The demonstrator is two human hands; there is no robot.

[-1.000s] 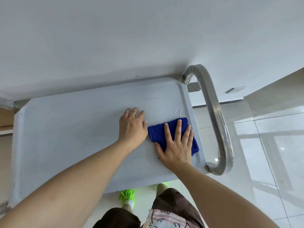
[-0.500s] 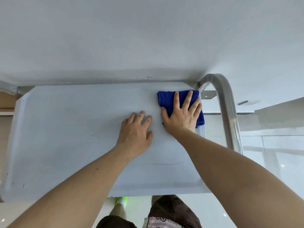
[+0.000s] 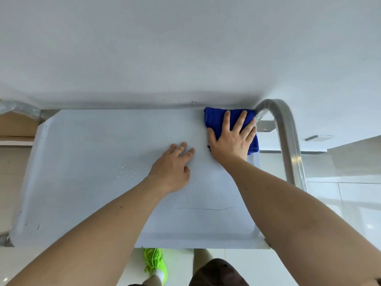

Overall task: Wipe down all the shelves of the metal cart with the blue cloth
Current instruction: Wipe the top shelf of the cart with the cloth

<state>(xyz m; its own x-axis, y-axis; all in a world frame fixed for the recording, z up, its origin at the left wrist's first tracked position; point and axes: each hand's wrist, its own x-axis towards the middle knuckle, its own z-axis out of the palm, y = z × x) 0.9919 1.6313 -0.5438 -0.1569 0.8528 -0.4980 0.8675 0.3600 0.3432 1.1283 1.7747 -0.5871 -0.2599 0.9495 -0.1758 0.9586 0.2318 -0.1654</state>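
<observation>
Blue cloth [image 3: 214, 120], pale grey shelf [image 3: 92, 151], silver handle [image 3: 288, 141], seemingly neon-green shoe [image 3: 154, 263].

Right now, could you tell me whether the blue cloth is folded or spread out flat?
Folded: the blue cloth is a compact pad under the right hand, layered edges showing.

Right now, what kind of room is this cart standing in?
Probably an indoor utility or commercial space, though I can't say which. The metal cart with its tubular handle stands against a plain white wall on a glossy tiled floor.
</observation>
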